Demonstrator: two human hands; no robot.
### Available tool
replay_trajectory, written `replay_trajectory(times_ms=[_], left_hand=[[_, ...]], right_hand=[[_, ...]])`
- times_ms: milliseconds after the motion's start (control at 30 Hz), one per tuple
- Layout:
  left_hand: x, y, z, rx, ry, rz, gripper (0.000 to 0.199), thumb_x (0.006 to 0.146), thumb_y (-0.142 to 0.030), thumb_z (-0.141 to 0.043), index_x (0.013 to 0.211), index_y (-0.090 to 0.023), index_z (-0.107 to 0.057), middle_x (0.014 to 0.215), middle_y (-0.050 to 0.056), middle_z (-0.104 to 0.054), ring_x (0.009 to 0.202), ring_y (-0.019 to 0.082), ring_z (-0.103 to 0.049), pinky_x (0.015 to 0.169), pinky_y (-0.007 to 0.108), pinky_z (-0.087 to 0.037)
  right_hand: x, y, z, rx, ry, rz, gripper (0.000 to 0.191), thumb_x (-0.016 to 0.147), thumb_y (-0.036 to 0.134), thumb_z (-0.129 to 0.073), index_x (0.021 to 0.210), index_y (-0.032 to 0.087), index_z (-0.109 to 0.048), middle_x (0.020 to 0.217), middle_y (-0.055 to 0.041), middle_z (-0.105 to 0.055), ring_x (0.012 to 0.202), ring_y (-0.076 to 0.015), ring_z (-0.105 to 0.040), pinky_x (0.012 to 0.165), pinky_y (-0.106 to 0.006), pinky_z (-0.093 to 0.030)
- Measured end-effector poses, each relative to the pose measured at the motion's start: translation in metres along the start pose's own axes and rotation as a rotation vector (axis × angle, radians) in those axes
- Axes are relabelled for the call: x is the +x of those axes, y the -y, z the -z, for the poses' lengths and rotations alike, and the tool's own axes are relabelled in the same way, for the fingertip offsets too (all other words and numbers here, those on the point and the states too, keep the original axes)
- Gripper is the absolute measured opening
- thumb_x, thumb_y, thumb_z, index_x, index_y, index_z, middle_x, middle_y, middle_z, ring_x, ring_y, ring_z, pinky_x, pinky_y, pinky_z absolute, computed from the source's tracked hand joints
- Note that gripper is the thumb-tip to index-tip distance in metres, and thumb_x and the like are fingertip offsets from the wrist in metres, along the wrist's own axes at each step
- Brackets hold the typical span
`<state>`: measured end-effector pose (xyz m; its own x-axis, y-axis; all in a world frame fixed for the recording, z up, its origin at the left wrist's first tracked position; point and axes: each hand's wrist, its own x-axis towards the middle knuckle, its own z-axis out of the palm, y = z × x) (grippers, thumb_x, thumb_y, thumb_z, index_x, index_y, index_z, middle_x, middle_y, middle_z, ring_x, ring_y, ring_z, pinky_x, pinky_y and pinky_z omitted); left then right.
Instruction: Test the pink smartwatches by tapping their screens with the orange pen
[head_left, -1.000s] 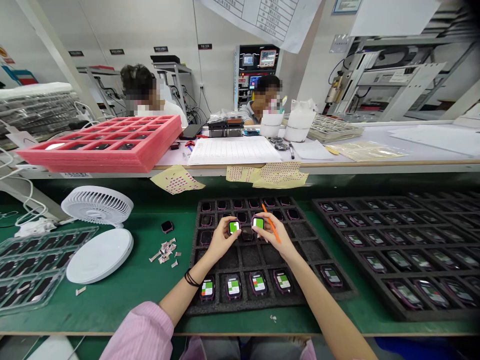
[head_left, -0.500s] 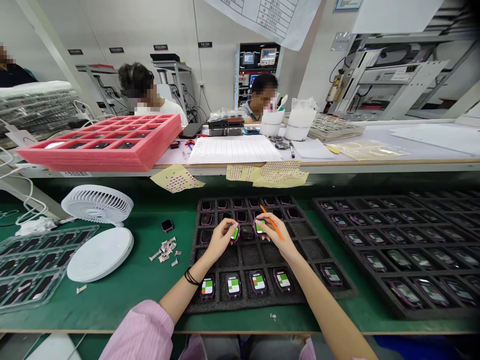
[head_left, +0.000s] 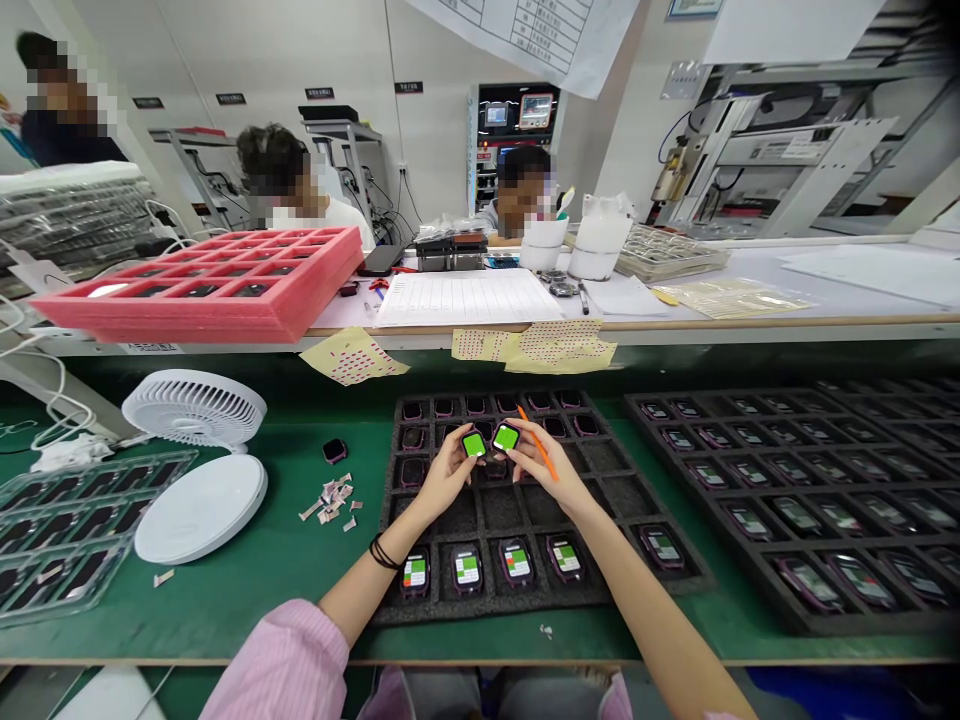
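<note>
My left hand is closed on a smartwatch body with a bright green and white screen. Close beside it, my right hand grips a second smartwatch body, its screen also green and white. An orange stick-like tool lies along the fingers of my right hand. Both watches are held over a black foam tray. In the tray's far rows sit dark-screened watches; along its near row lie several lit watches. The watches in my hands partly hide the cells behind.
Another foam tray of watches stands to the right. On the left are a white fan, a clear plastic tray, one dark watch and small scraps. A pink foam tray rests on the raised shelf. Two people sit beyond it.
Both watches have been brought closer together and turned, so their green screens now face me more fully. At the far left, a person has come further into view.
</note>
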<state>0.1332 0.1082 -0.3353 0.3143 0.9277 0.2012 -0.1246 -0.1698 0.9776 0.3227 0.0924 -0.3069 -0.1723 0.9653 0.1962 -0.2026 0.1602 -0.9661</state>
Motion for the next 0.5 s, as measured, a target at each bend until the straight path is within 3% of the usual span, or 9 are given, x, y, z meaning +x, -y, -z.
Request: replay_trajectory(times_ms=[167,367,500], left_hand=[[-0.001,-0.0017,0.0,0.047,-0.034,0.01,0.057,0.081,-0.036,-0.064,0.132,-0.023,-0.041,0.124,0.012,-0.053,0.088,0.017,-0.062,0.05,0.017,-0.043],[-0.0023,-0.0059,-0.0002,0.069,-0.085,-0.033,0.046,0.08,-0.035,-0.066,0.12,-0.02,-0.049,0.112,0.009,-0.058,0.094,0.017,-0.059,0.072,0.025,-0.052],[-0.0012,-0.0061,-0.0002,0.044,-0.076,-0.013,0.047,0.083,-0.041,-0.061,0.123,-0.02,-0.048,0.105,0.008,-0.058,0.078,0.013,-0.059,0.053,0.019,-0.046]], right_hand=[[0.0006,-0.0012,0.0016,-0.035,-0.036,0.014,0.048,0.071,0.035,-0.074,0.115,0.025,-0.054,0.1,-0.0059,-0.061,0.073,-0.0175,-0.066,0.045,-0.021,-0.05],[0.0,0.0055,0.0005,-0.075,-0.114,0.003,0.047,0.068,0.035,-0.077,0.107,0.023,-0.055,0.089,-0.004,-0.063,0.064,-0.0157,-0.064,0.04,-0.02,-0.044],[0.0001,0.0059,0.0002,-0.087,-0.134,0.004,0.048,0.065,0.037,-0.079,0.105,0.023,-0.056,0.084,-0.0025,-0.062,0.061,-0.0153,-0.063,0.039,-0.021,-0.042]])
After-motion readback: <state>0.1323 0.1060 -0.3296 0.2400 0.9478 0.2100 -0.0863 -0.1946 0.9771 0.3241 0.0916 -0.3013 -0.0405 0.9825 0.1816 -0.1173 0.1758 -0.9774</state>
